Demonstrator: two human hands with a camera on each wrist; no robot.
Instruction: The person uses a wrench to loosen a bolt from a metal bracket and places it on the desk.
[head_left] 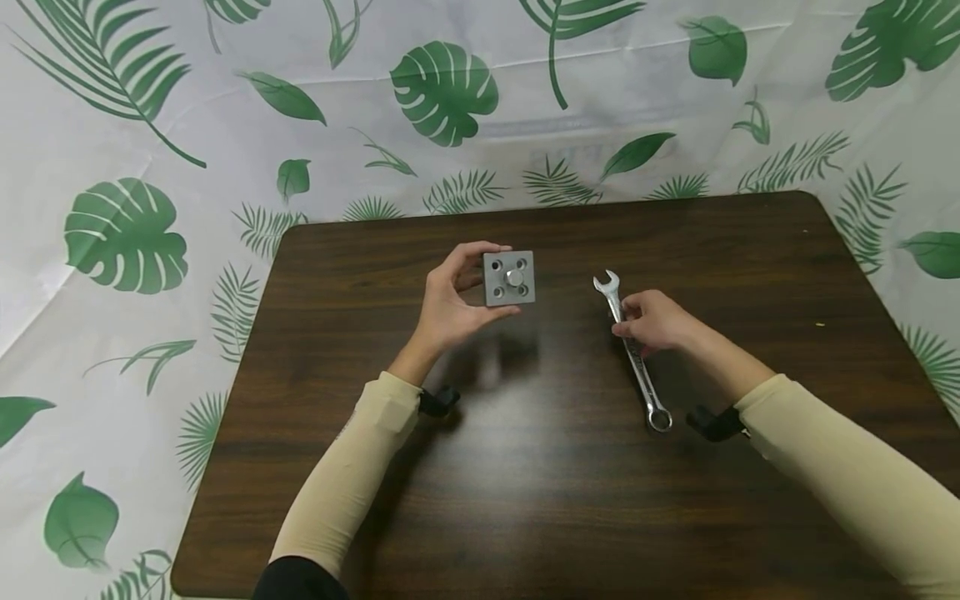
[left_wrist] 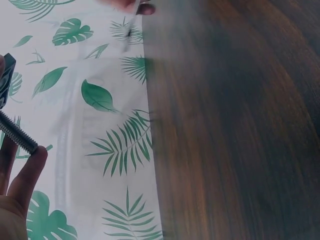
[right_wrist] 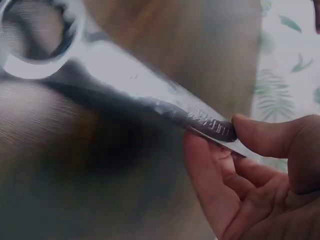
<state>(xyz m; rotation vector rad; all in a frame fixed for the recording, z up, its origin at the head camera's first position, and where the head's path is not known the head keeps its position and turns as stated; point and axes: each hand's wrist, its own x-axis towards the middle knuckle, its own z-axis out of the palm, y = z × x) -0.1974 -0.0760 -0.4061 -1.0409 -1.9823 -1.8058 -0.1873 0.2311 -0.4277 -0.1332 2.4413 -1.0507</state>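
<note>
Above a dark wood-grain counter [head_left: 525, 500], the left grip [head_left: 447, 307] pinches a square gray metal block [head_left: 495, 281] with silver bolt [head_left: 514, 277], the right grip [head_left: 655, 321] a silver metal wrench [head_left: 635, 359], apparent preparation calling for fitting wrench to bolt.

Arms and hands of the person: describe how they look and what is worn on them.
The left hand and right hand are gloveless. A plain cream left sleeve and matching right sleeve reach the wrists. Black cloth shows at the left sleeve's upper end. Small black fittings jut out by both wrists.
</note>
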